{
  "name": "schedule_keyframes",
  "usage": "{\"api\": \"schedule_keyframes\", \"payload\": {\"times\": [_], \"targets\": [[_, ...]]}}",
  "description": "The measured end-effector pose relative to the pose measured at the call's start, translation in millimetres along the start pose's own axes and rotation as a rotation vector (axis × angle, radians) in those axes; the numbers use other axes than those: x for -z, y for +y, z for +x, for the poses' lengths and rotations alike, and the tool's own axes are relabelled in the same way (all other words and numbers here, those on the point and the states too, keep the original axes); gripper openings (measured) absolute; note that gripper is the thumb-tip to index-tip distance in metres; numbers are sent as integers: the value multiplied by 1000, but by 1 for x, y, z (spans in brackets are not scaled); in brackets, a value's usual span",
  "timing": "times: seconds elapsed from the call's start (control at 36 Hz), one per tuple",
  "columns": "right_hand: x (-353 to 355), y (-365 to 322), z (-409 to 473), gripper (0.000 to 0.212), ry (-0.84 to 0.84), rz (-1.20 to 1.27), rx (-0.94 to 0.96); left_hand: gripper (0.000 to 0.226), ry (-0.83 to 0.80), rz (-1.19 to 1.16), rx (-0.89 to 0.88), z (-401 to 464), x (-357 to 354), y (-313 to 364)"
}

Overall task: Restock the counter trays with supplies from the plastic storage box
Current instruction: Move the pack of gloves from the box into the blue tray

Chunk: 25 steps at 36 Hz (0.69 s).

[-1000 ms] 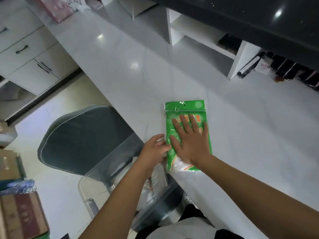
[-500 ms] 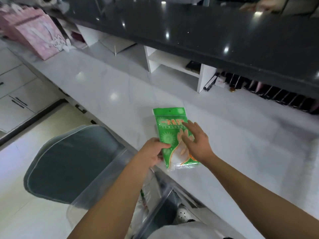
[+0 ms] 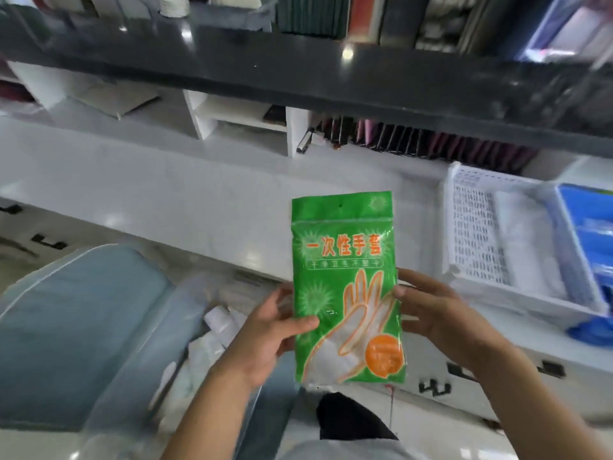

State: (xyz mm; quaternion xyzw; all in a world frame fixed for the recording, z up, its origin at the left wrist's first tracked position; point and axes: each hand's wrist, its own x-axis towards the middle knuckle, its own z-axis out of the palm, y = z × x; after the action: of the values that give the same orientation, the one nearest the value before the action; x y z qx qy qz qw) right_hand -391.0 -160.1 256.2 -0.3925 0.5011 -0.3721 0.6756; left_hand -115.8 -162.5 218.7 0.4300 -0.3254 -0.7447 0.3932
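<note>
A green packet of disposable gloves (image 3: 345,260) is held upright in the air in front of the white counter (image 3: 166,200). My left hand (image 3: 268,330) grips its lower left edge, thumb across the front. My right hand (image 3: 434,310) holds its right edge. Below my left arm stands the clear plastic storage box (image 3: 139,376), its grey-blue lid (image 3: 73,327) leaning at the left, white packets inside. A white perforated tray (image 3: 477,227) with white items lies on the counter at the right, and a blue tray (image 3: 587,234) sits beside it.
A dark upper shelf (image 3: 298,81) overhangs the counter, with a white cubby unit (image 3: 238,121) and a row of dark upright items (image 3: 414,137) beneath it. Drawer handles (image 3: 434,388) show along the counter front.
The packet has been lifted off the counter and now hangs upright between both hands. The view has swung right and up, which brings the white and blue trays into sight.
</note>
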Motion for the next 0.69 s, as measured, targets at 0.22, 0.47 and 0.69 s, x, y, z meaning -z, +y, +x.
{"api": "schedule_keyframes", "payload": {"times": [0.22, 0.47, 0.69], "targets": [[32, 8, -119, 32, 217, -40, -3, 64, -285, 16, 32, -12, -70, -34], [66, -2, -167, 33, 341, -35, 106, 62, -382, 212, -23, -7, -134, -38], [147, -17, -163, 37, 282, -16, 104, 58, -381, 267, -59, 34, -200, -47]]}}
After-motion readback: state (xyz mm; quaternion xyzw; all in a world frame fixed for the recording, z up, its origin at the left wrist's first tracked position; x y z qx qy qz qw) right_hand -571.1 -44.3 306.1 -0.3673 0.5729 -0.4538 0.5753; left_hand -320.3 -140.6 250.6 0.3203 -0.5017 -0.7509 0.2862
